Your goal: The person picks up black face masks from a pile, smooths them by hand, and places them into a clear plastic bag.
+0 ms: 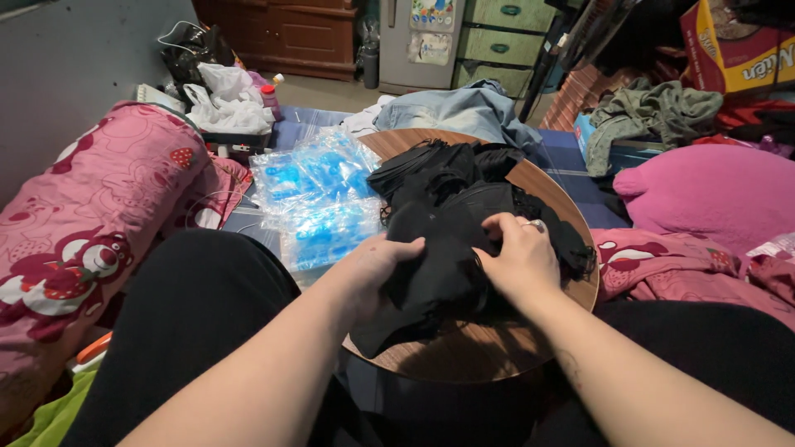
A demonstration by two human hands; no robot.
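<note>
Both hands meet on the black cloth pile point(451, 240) on the round wooden tray point(464, 352): left hand point(377, 265) pinches its left edge, right hand point(517, 257) curls fingers point(497, 225) into the top, equally near

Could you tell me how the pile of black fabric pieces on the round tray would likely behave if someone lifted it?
The black fabric pile would probably flop and drape: it already sags over the round wooden tray under the left hand and right hand. It looks light for its bulk. Being many loose thin pieces, some would likely slip free and scatter.
</note>
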